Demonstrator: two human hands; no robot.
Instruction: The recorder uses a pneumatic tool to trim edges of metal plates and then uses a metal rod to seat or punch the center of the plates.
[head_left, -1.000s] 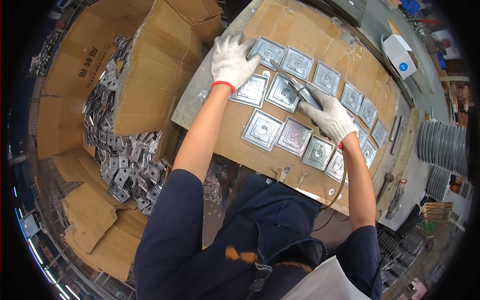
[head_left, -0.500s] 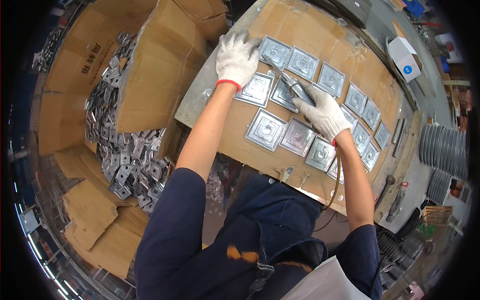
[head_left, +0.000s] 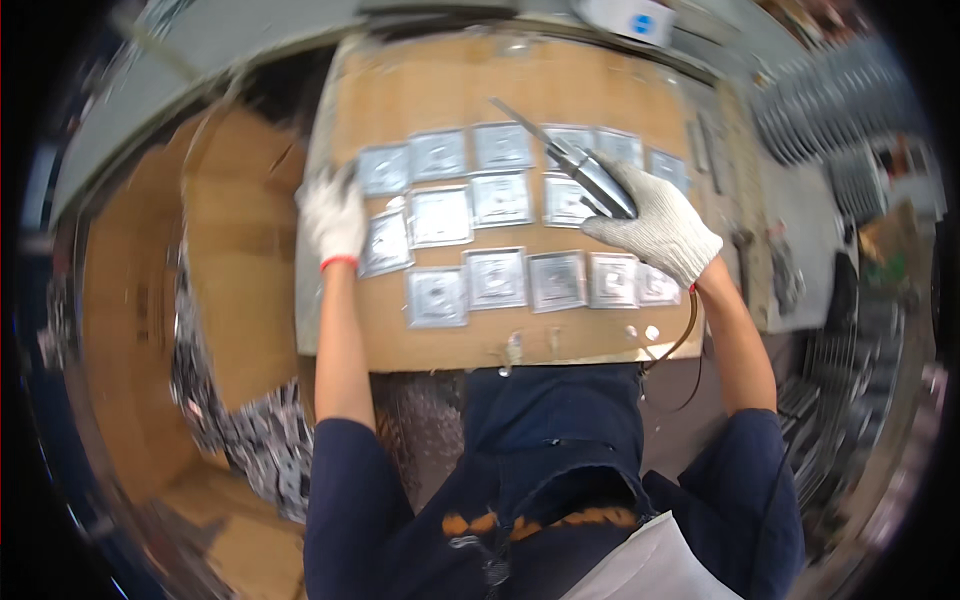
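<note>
My right hand (head_left: 665, 225), in a white knit glove, is closed round the metal body of an air file (head_left: 600, 185). Its thin blade points up and leftward over the plates, and a brown hose (head_left: 690, 325) hangs below the wrist. My left hand (head_left: 335, 215), gloved with a red cuff, lies at the board's left edge with fingers stretched out and holds nothing I can see. Beside it a square metal plate (head_left: 385, 243) sits at a slant. Several similar silver plates (head_left: 440, 215) with stepped square centres lie in rows on the cardboard-covered table (head_left: 400, 85). Motion blurs the hands slightly.
A large cardboard box (head_left: 235, 290) stands left of the table, with many small metal parts (head_left: 270, 450) in it. Stacked grey discs (head_left: 835, 105) are at the far right. A white box (head_left: 630, 20) is beyond the table's back edge.
The view has turned. The air file has lifted back from the far-left plates. My left hand has moved to the board's left edge, and a slanted plate now shows beside it.
</note>
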